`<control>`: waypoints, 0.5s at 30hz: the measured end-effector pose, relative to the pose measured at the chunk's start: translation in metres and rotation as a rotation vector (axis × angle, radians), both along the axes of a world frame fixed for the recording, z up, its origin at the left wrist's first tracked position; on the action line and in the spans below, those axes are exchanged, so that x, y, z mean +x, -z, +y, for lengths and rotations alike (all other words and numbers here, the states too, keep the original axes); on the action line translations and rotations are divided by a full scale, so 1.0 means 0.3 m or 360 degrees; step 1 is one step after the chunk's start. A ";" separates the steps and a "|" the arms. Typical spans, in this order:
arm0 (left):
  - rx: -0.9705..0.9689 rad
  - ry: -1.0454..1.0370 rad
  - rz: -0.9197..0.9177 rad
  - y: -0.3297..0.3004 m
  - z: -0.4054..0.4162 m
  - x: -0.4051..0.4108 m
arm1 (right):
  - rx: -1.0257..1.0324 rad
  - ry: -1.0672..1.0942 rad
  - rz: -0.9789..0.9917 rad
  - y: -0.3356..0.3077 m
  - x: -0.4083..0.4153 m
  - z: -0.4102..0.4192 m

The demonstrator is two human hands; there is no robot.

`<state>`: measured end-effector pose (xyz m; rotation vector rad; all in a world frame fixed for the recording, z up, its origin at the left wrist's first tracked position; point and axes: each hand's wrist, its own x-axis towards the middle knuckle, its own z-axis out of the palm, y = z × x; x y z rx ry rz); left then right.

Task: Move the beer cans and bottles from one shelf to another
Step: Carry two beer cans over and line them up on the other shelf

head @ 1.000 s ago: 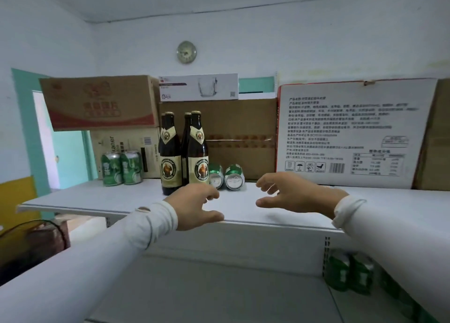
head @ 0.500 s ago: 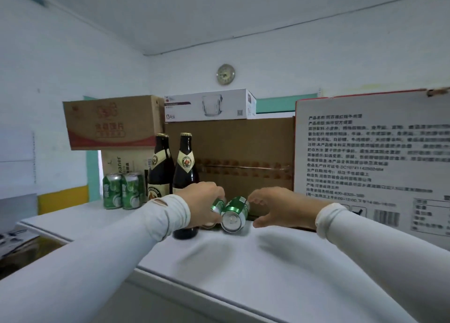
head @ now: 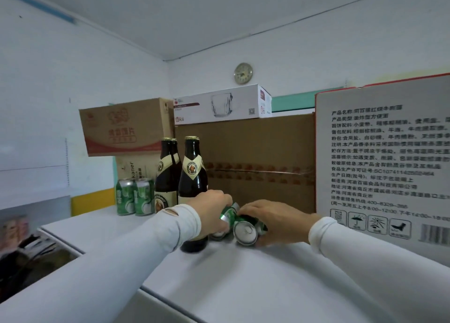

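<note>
Closing on two green cans lying on the top shelf (head: 255, 286), the left hand (head: 211, 213) wraps one can (head: 225, 219) at nine o'clock of the other (head: 246, 231), which the right hand (head: 275, 221) cups. Next, I judge, lift both clear of the bottles (head: 192, 184).

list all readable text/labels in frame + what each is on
"kaner": side of the lower cardboard box behind the upright green cans.
"PCS": white glassware box.
"SC10741142", further digits blurred, plus Chinese product text: big white carton.
Letters ending "aner": left beer bottle label, partly hidden.
Red-banded carton: Chinese characters, too blurred.
Lying cans under both hands: nothing legible.
</note>
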<state>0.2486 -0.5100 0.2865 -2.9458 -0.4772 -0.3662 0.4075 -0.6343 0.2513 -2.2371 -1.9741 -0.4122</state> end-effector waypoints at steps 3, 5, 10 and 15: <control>0.0060 -0.0013 0.0042 0.006 -0.017 0.027 | 0.0090 0.0062 0.0128 -0.012 0.014 -0.054; 0.0115 -0.0031 0.0069 0.007 -0.020 0.050 | 0.0140 0.0131 0.0226 -0.019 0.029 -0.108; 0.0255 -0.0123 0.0104 0.023 -0.003 0.117 | 0.0281 0.0315 0.0479 -0.052 0.046 -0.275; 0.0411 -0.0249 0.0155 0.043 -0.017 0.158 | 0.0370 0.0428 0.0608 -0.060 0.039 -0.384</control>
